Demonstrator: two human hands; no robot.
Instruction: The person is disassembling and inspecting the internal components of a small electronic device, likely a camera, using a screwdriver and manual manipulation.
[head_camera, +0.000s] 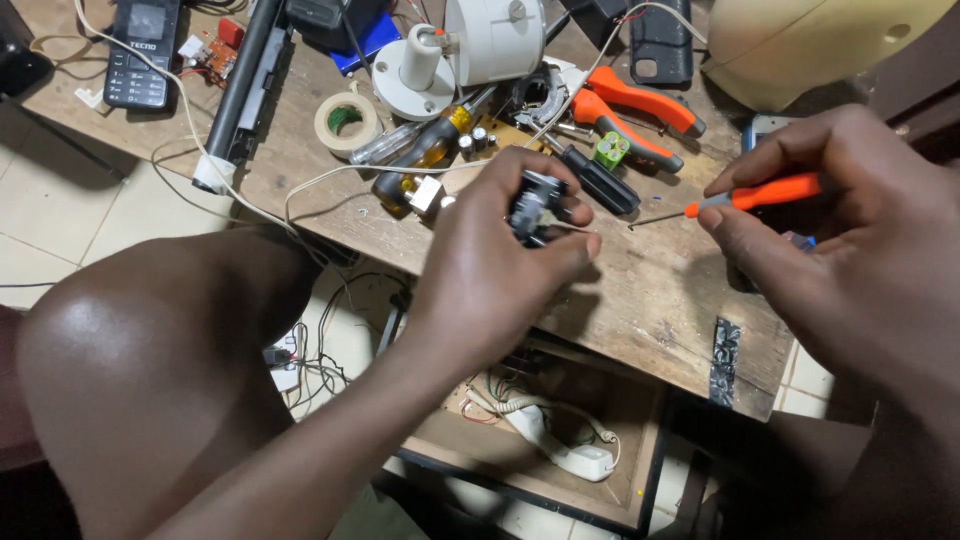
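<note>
Nearest the camera, a bare knee (150, 370) rises at the lower left. Above the wooden counter (650, 290), the left hand (490, 270) has its grip closed on a small black part (535, 205). The right hand (850, 240) pinches an orange-handled screwdriver (760, 193); its long axis lies nearly level, tip pointing left at the part, just short of it. Behind lie orange pliers (640, 110), a tape roll (345, 120) and a keypad phone (145, 50). Below, an open drawer (540, 440) holds a white handset and wires.
</note>
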